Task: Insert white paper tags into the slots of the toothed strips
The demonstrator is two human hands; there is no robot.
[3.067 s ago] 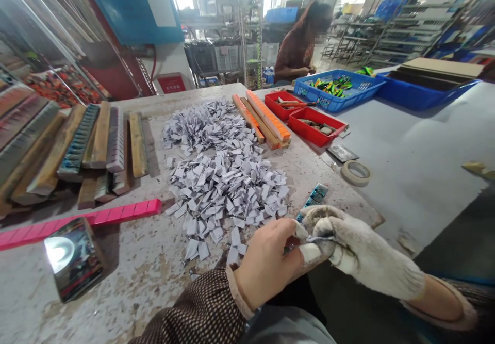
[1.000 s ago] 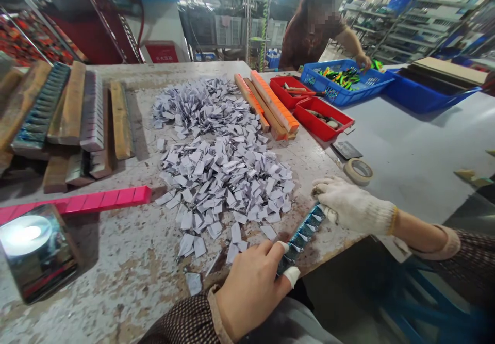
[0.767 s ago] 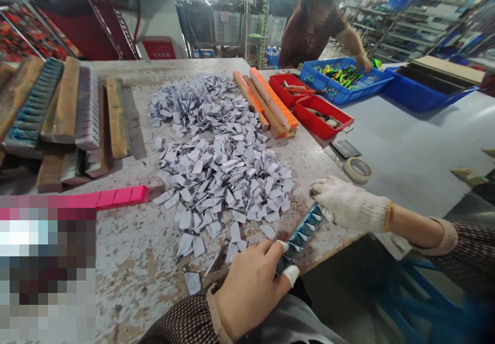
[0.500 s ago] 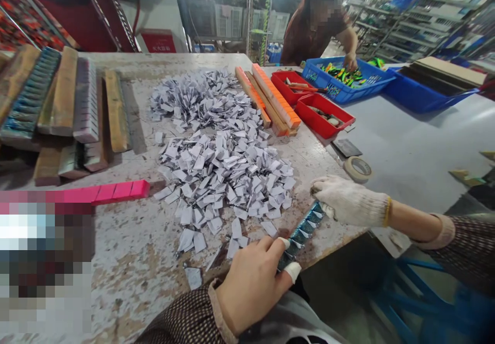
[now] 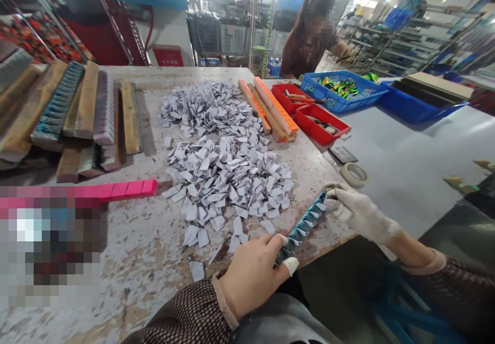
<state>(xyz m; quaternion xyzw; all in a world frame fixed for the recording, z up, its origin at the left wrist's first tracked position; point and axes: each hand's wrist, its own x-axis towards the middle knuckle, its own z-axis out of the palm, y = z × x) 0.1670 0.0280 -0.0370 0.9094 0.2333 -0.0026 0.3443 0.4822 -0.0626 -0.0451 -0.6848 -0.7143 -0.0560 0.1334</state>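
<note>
A narrow bar with a shiny blue covering (image 5: 305, 226) lies slanted near the table edge, small white pointed pieces standing in a row along it. My left hand (image 5: 257, 264), its thumb and index fingertips wrapped in white, grips the bar's near end. At the far end is my right hand (image 5: 358, 210) in a white knit glove, fingers curled together; whatever they pinch is hidden. Just beyond the bar spreads a large heap of small white-grey tags (image 5: 232, 174), a few of them loose near my left wrist.
Stacked wooden bars (image 5: 87, 101) stand at left, above a pink bar (image 5: 129, 189). Orange-topped bars (image 5: 276, 109), red bins (image 5: 323, 124), a blue basket (image 5: 342, 101) and a tape roll (image 5: 353, 175) are at right. Across the table is a co-worker (image 5: 309, 39).
My right hand has shifted slightly right and turned, its fingers now at the bar's far tip. My left hand keeps its grip. The co-worker's hand has risen out of the blue basket.
</note>
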